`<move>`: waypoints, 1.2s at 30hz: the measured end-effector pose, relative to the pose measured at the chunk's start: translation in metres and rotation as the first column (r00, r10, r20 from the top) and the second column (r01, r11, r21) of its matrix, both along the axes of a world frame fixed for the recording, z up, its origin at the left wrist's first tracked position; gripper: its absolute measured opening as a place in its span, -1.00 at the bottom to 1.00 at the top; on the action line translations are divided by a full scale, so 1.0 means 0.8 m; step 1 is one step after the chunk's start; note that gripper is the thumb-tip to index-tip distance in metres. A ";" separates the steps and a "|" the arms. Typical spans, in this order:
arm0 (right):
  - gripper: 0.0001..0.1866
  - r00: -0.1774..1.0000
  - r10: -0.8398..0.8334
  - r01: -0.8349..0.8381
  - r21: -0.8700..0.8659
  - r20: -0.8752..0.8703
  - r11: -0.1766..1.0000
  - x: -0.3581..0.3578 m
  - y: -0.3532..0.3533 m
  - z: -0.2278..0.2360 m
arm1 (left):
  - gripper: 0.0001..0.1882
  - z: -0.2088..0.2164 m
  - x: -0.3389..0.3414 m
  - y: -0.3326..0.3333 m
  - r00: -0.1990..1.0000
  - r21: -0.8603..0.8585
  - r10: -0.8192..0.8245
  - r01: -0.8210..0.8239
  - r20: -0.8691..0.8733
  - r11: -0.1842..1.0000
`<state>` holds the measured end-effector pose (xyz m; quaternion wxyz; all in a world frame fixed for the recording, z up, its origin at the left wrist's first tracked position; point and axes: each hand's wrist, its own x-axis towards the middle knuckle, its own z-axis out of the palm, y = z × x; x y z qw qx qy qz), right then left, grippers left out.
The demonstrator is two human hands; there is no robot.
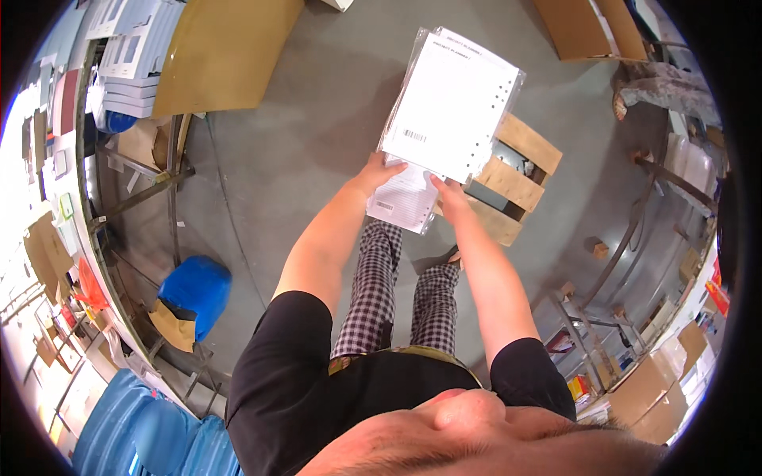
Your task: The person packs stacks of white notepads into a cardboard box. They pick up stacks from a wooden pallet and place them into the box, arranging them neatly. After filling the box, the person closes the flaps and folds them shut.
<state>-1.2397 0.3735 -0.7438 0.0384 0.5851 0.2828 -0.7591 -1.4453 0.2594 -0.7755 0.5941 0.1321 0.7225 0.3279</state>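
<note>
Between my hands is a stack of white punched loose-leaf paper packs in clear plastic wrapping, with printed lines, a barcode and a row of dark holes along the right side. A lined, pinkish-white pack shows from under its near end. My left hand is closed on the near left edge, thumb on top. The near right edge is gripped by my right hand, its thumb also on top. The fingers of both hands are mostly hidden beneath the packs.
A wooden pallet lies on the grey floor just beyond my right hand. Large cardboard sheets and stacked white packages stand at the far left. A blue bag lies at left, near cluttered tables. Cardboard stands far right.
</note>
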 end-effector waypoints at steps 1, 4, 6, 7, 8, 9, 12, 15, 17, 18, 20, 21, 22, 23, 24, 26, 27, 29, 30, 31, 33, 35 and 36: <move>-0.03 0.998 0.001 -0.003 -0.040 -0.065 0.999 -0.001 -0.003 -0.014 | 0.06 -0.025 0.004 -0.006 1.000 -0.017 -0.025 0.025 -0.017 1.000; -0.20 0.981 -0.147 0.138 -0.076 -0.129 0.988 -0.019 -0.013 -0.027 | 0.05 0.005 0.006 0.006 0.998 -0.028 -0.054 0.055 0.042 0.998; -0.25 0.961 -0.209 0.198 -0.078 -0.183 0.977 -0.016 -0.019 -0.027 | 0.06 0.022 0.009 0.000 0.964 0.033 0.070 -0.081 0.255 0.996; -0.27 0.955 -0.230 0.223 -0.061 -0.185 0.973 -0.013 -0.027 -0.024 | 0.07 0.029 0.009 -0.004 0.925 0.054 0.124 -0.153 0.359 0.987; -0.29 0.951 -0.247 0.244 -0.040 -0.186 0.969 -0.010 -0.032 -0.017 | 0.08 0.037 0.009 -0.006 0.915 0.047 0.135 -0.165 0.379 0.985; -0.24 0.950 -0.244 0.247 -0.009 -0.194 0.969 -0.007 -0.036 -0.014 | 0.10 0.044 0.009 -0.008 0.905 0.041 0.145 -0.176 0.399 0.984; -0.12 0.956 -0.181 0.203 0.073 -0.232 0.976 -0.002 -0.050 0.010 | 0.15 0.061 0.016 -0.031 0.945 0.145 0.121 -0.172 0.303 0.974; -0.05 0.957 0.036 0.029 0.218 -0.288 0.976 0.011 -0.064 0.051 | 0.20 0.091 0.023 -0.067 0.987 0.347 0.062 -0.110 0.147 0.931; 0.01 0.919 0.253 -0.120 0.398 -0.301 0.910 0.025 -0.078 0.059 | 0.23 0.111 0.022 -0.092 0.983 0.456 -0.076 0.145 -0.166 0.878; 0.09 0.868 0.418 -0.204 0.574 -0.270 0.793 0.033 -0.080 0.064 | 0.25 0.119 0.021 -0.102 0.890 0.436 -0.176 0.368 -0.420 0.821; 0.11 0.843 0.525 -0.220 0.817 -0.116 0.533 0.038 -0.083 0.080 | 0.26 0.107 0.020 -0.124 0.767 0.378 -0.252 0.538 -0.590 0.753; 0.13 0.832 0.555 -0.226 0.900 -0.022 0.373 0.042 -0.084 0.086 | 0.26 0.086 0.023 -0.138 0.809 0.399 -0.255 0.503 -0.530 0.767; 0.12 0.809 0.574 -0.238 0.963 0.126 0.124 0.049 -0.083 0.077 | 0.24 0.075 0.034 -0.143 0.927 0.461 -0.159 0.310 -0.339 0.832; 0.12 0.794 0.588 -0.300 0.940 0.152 0.163 0.053 -0.081 0.072 | 0.22 0.058 0.036 -0.148 0.968 0.471 -0.112 0.208 -0.224 0.857; 0.11 0.782 0.598 -0.356 0.913 0.176 0.198 0.049 -0.076 0.066 | 0.19 0.041 0.037 -0.153 0.992 0.474 -0.058 0.106 -0.114 0.874; 0.11 0.831 0.557 -0.366 0.770 0.017 0.522 0.046 -0.066 0.071 | 0.15 0.001 0.031 -0.150 0.994 0.461 -0.075 0.101 -0.074 0.882; 0.10 0.829 0.560 -0.356 0.761 -0.010 0.541 0.046 -0.061 0.085 | 0.12 -0.008 0.029 -0.146 0.996 0.451 -0.075 0.093 -0.058 0.887; 0.09 0.827 0.559 -0.336 0.741 -0.064 0.581 0.048 -0.054 0.109 | -0.01 -0.014 0.031 -0.143 0.997 0.431 -0.061 0.074 -0.043 0.899; 0.09 0.842 0.529 -0.326 0.685 -0.103 0.651 0.054 -0.056 0.111 | -0.11 -0.012 0.031 -0.139 0.998 0.428 -0.053 0.066 -0.043 0.901; 0.09 0.857 0.496 -0.313 0.624 -0.139 0.716 0.061 -0.058 0.112 | -0.29 -0.010 0.031 -0.137 0.998 0.438 -0.042 0.061 -0.052 0.897; 0.08 0.896 0.390 -0.226 0.538 -0.212 0.812 0.075 -0.068 0.104 | -0.45 -0.011 0.036 -0.139 0.987 0.467 -0.050 0.117 -0.154 0.876; 0.07 0.925 0.243 -0.071 0.495 -0.292 0.866 0.076 -0.083 0.080 | -0.47 -0.015 0.039 -0.143 0.967 0.477 -0.060 0.175 -0.246 0.861; 0.05 0.934 0.228 -0.045 0.542 -0.276 0.839 0.078 -0.089 0.077 | -0.48 -0.010 0.041 -0.140 0.969 0.473 -0.055 0.168 -0.242 0.865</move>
